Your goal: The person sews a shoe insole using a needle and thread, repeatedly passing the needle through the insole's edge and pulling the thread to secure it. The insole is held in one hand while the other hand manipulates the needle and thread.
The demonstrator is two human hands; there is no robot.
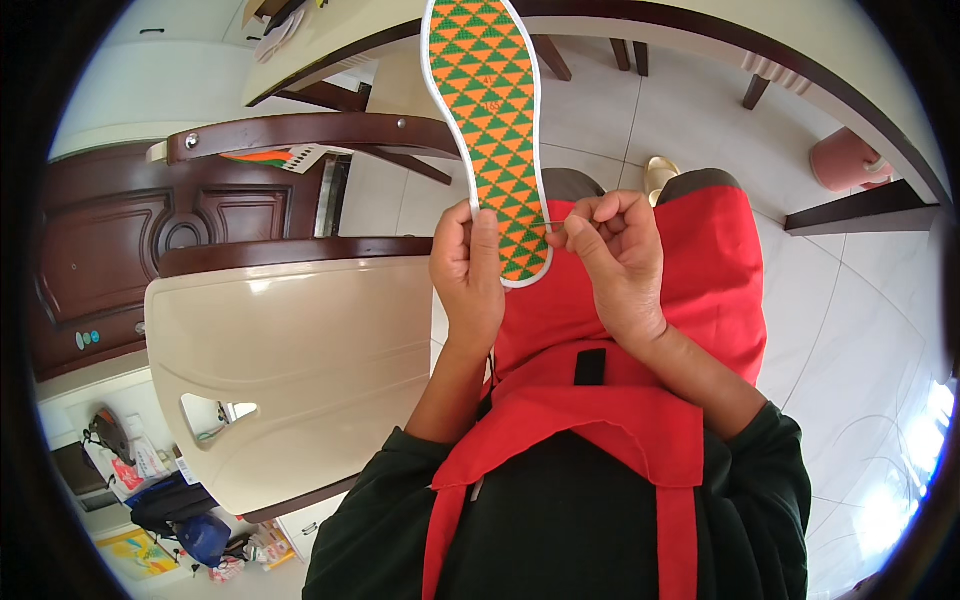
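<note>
A shoe insole (491, 135) with orange and green triangles and a white edge is held upright above my lap. My left hand (472, 270) grips its lower left edge, the thumb lying on the patterned face. Between the thumb and fingers of my right hand (619, 262) is a thin needle (549, 223). It reaches across the insole's right edge onto the pattern; whether its tip has entered the fabric cannot be made out. Under both hands spreads a red apron (705, 277).
To the left stands a chair with a cream backrest (300, 337) and dark wooden rails; a patterned piece (289, 157) lies by its upper rail. A table edge (660, 15) curves across the top. A pink bucket (847, 159) sits on the tiled floor at right.
</note>
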